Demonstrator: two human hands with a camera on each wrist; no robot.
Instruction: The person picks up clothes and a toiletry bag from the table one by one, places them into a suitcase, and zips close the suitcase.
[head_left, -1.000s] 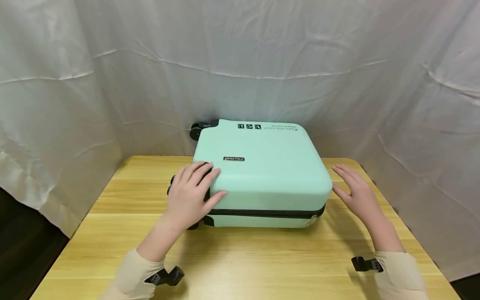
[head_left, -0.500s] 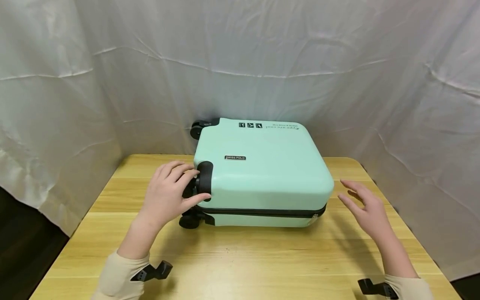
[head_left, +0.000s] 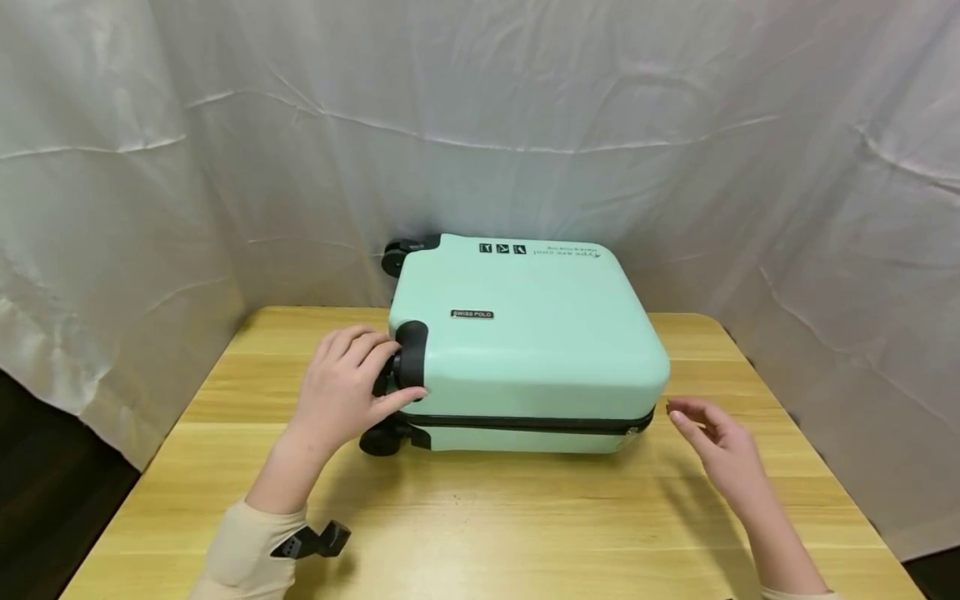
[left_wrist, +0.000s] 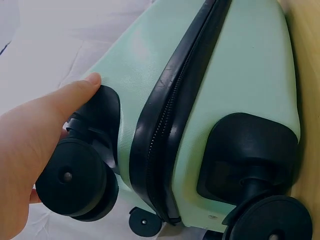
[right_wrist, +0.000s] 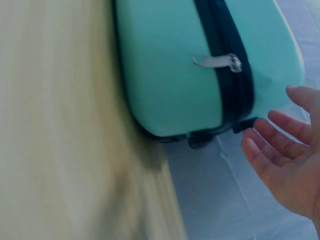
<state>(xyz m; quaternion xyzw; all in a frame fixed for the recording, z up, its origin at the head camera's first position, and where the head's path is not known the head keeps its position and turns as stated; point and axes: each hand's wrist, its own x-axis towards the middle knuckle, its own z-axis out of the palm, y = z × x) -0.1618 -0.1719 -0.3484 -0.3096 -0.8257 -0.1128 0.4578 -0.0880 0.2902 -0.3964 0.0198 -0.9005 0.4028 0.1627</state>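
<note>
A mint-green hard-shell suitcase (head_left: 532, 333) lies flat on the wooden table, its wheels toward the left. My left hand (head_left: 337, 396) holds its near upper left corner. In the left wrist view the thumb lies on the black corner guard (left_wrist: 107, 117), with the fingers partly hidden behind a black wheel (left_wrist: 70, 175). My right hand (head_left: 727, 462) hovers just off the suitcase's near right corner, fingers loosely bent and holding nothing. Close to it, the right wrist view shows a silver zipper pull (right_wrist: 215, 61) on the black zipper band (right_wrist: 235, 87).
The wooden table (head_left: 525, 525) extends in front of the suitcase and to both sides. A pale grey curtain (head_left: 480, 125) hangs right behind it and along the sides. Another wheel (head_left: 380, 440) sits low at the near left.
My left hand has slid left from the suitcase's top edge to its wheel corner. My right hand has drawn back toward me along the right end. The suitcase stays in place.
</note>
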